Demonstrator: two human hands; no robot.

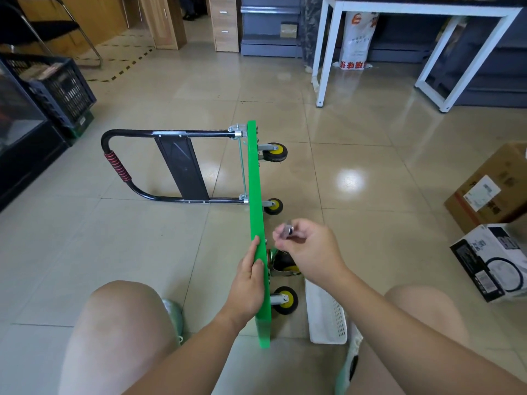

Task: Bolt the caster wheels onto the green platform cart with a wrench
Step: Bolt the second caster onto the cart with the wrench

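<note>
Where the cart stands: the green platform cart (256, 195) is tipped up on one long edge on the tiled floor (370, 132), between the person's bare knees, with its underside facing right.
Handle: the black handle (125, 192) is swung out to the left and lies on the floor, with red winding round its grip.
Caster wheels: yellow-hubbed caster wheels (275, 151) jut right from the underside. Two are at the far end and one at the near end. Another sits partly hidden below the right hand.
Left hand: the left hand (249, 283) lies along the platform's upper edge near its close end. The fingers are straight against the board and the thumb is on the rim, unclenched.
Right hand: the right hand (308, 246) is raised just right of the platform, thumb and fingertips pinching a small metal part (286, 230) too blurred to name.
Basket: a white perforated basket (328, 315) lies on the floor just right of the nearest caster.
Boxes: a cardboard box (490, 183) and a black-and-white carton (490, 263) sit far right, well apart from the cart.
</note>
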